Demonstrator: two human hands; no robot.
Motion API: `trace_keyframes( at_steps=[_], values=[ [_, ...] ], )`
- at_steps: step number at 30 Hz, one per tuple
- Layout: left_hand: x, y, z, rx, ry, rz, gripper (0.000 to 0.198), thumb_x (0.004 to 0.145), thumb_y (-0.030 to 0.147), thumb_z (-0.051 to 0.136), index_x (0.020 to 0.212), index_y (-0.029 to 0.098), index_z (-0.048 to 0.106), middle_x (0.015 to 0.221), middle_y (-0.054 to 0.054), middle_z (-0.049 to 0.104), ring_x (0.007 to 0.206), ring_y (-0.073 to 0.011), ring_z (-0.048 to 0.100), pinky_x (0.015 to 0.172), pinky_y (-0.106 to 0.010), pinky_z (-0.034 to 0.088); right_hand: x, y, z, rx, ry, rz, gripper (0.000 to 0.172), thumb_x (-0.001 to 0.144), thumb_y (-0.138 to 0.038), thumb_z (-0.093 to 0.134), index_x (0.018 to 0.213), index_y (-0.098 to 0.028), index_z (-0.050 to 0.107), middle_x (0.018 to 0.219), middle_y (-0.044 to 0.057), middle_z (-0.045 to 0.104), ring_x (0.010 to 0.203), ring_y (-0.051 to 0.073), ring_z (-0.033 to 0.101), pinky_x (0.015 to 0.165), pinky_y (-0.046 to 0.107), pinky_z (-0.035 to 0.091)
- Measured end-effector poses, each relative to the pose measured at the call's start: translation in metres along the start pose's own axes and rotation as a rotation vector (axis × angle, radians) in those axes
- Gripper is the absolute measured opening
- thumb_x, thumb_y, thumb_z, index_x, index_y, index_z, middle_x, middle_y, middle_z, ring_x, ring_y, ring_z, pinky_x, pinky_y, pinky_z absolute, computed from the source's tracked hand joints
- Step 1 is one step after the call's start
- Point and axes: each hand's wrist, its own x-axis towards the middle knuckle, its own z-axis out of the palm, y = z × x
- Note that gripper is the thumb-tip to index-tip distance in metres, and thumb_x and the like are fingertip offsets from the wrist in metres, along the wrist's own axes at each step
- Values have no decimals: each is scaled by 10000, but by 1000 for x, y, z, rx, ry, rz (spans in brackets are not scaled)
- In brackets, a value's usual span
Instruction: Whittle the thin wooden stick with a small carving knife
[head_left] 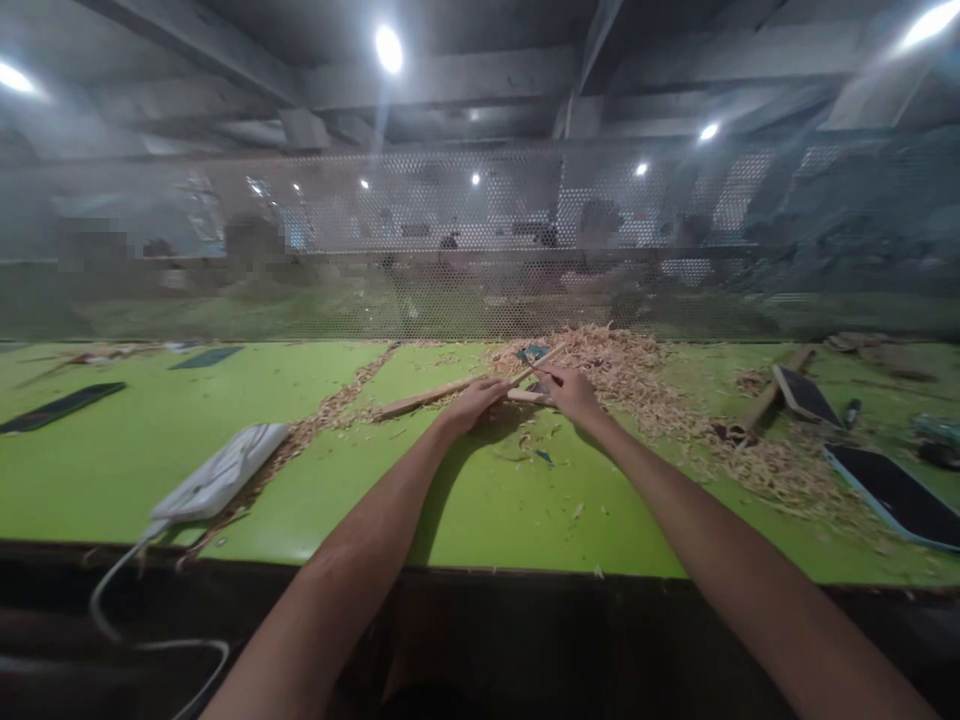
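Left hand [477, 398] is palm down on the right end of the long stick [420, 400], fingers curled over it, pinning it to the table. Right hand [571, 392] is closed around the lower end of the thin stick [544, 362], which angles up and away from the knuckles. The hands are nearly touching. If there's a blade in either one, it's too small to make out.

Progress, my read only:
- shavings heap [607, 365] sits just beyond and right of the right hand, and it's big, so a lot of wood is already off
- a trail of shavings [330, 415] runs from the left hand's side back toward the near edge
- both sticks are pale and bare; I can't tell how finished either is or how much is left
- no stack of finished pieces that I can pick out

Surface: green table [480, 510], matte, with loose curls between the forearms.
- left of the left hand, nearer the edge: white adapter [221, 478] with its cable [112, 600] hanging off the front
- far left: dark flat slab [64, 405]; a second one [206, 357] further back
- right of the right hand: wooden handle [772, 392], then a phone [806, 395] propped at a tilt, then a tablet [892, 495] lying flat near the right edge

Room: a perforated mesh screen [480, 240] runs the table's full width beyond the hands. Other people are seated behind it, blurred. Dark beamed ceiling with round lamps [388, 48]; the view is hazy.
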Motion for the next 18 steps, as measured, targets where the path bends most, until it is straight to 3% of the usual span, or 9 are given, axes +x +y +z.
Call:
trace_keyframes(
  at_steps=[7, 12, 18],
  values=[
    [-4, 10, 11, -19, 109, 16, 379, 980, 442, 1138, 1118, 165, 919, 710, 64, 605, 574, -103, 528, 551, -225, 365, -11, -13, 0, -106, -101, -40, 436, 1289, -383, 687, 1589, -344, 1001, 1557, 136, 960, 1381, 431, 898, 1205, 563, 709],
    [-3, 6, 6, 13, 153, 55, 484, 937, 449, 1165, 1291, 162, 1000, 684, 77, 595, 581, -96, 498, 576, -234, 318, -11, -11, 0, -165, -79, -15, 449, 1309, -373, 670, 1621, -307, 987, 1557, 152, 960, 1378, 429, 901, 1180, 518, 702],
    [0, 1, 1, 55, 157, 82, 413, 991, 384, 1115, 1332, 168, 1027, 632, 68, 588, 528, -93, 433, 529, -235, 271, -9, 0, -2, -212, -68, -26, 473, 1287, -474, 671, 1664, -452, 955, 1493, 87, 984, 1373, 435, 916, 1155, 554, 744]
  ],
)
